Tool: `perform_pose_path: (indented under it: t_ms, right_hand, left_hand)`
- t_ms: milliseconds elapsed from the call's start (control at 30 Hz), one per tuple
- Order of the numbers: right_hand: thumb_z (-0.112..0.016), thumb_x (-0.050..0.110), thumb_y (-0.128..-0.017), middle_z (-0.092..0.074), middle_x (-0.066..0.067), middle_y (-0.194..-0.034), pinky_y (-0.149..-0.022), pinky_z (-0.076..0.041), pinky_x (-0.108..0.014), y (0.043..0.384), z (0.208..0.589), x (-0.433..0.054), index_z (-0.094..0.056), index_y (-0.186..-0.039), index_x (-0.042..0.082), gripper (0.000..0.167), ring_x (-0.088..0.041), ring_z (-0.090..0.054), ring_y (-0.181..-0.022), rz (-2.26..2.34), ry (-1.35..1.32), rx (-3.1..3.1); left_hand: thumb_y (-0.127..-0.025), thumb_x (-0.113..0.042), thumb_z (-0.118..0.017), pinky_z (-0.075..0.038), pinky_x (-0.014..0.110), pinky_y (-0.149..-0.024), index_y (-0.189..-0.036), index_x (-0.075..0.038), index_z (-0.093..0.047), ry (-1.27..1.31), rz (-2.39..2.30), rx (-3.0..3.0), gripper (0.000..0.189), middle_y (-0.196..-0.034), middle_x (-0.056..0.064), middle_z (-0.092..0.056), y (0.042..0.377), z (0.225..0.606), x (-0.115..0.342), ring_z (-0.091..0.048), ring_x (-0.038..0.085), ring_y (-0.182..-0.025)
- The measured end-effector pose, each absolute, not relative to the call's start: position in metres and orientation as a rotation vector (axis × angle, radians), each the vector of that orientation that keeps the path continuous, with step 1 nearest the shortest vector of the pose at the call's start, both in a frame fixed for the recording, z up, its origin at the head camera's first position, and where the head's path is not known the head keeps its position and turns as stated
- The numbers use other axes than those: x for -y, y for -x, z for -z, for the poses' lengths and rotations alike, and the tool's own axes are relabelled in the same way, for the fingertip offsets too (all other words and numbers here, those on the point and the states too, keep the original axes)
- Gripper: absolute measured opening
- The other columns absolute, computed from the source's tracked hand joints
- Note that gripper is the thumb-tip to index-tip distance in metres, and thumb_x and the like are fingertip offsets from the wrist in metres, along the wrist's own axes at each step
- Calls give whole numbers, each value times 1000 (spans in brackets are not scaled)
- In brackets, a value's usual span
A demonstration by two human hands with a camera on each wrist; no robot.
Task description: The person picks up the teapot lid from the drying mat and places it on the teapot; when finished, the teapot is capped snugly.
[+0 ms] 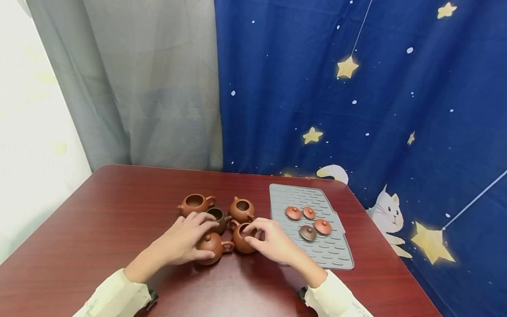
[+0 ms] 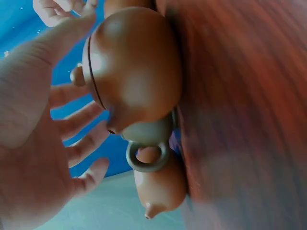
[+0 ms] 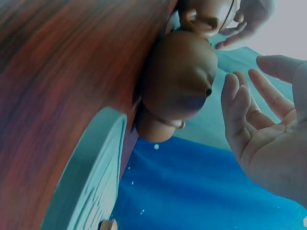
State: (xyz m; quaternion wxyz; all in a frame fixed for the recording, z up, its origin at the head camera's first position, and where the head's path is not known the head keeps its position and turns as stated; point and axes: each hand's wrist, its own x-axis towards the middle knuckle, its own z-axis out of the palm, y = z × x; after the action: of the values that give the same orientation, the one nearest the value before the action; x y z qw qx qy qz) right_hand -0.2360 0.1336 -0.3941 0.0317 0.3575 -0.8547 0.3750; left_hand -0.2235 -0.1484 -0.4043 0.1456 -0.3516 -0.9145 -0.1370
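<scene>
My left hand (image 1: 182,242) hovers over a lidded brown clay teapot (image 1: 214,243), fingers spread and thumb beside the pot. In the left wrist view, its palm faces that teapot (image 2: 139,67) with nothing gripped. My right hand (image 1: 275,242) hangs over a lidless brown teapot (image 1: 239,242), thumb and fingers loosely bent near its mouth. The right wrist view shows a gap between these fingers and the pot (image 3: 180,72). Behind the lidded one stands a dark, lidless teapot (image 1: 223,225), partly covered by my left fingers.
Two more lidless brown teapots stand farther back, one at left (image 1: 203,205) and one at right (image 1: 236,213). On the right, a grey ridged mat (image 1: 334,259) bears three reddish lids (image 1: 322,227) and a dark brown lid (image 1: 308,233). Curtains (image 1: 277,88) hang behind the wooden table (image 1: 99,229).
</scene>
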Motion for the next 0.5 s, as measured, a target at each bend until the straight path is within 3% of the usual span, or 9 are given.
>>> perform_pose_path:
  t_ms: [167,367,500]
  right_hand:
    - [-69,11,-91,-67,1,-95,-70,-54,-35,237,391,-144,-72,-104,5,14,-12,-61,-77,-1162,-1080,2610]
    - [-70,12,-92,-65,9,-92,-68,-52,-26,237,386,-159,-73,-103,14,12,-6,-61,-77,-1151,-990,2645]
    - [-70,12,-91,-67,7,-96,-66,-52,-27,237,383,-170,-73,-102,16,12,-9,-63,-78,-1131,-925,2654]
  left_hand:
    - [-78,-52,-78,-40,41,-79,-127,-13,-64,955,407,2582,64,-127,-2,-57,229,401,137,-52,22,-117]
    - [-78,-54,-77,-39,41,-78,-123,-17,-65,986,429,2562,60,-122,-4,-61,235,400,119,-56,20,-112]
    - [-78,-53,-78,-40,43,-79,-123,-16,-64,975,417,2569,60,-120,-2,-63,238,403,107,-58,22,-110]
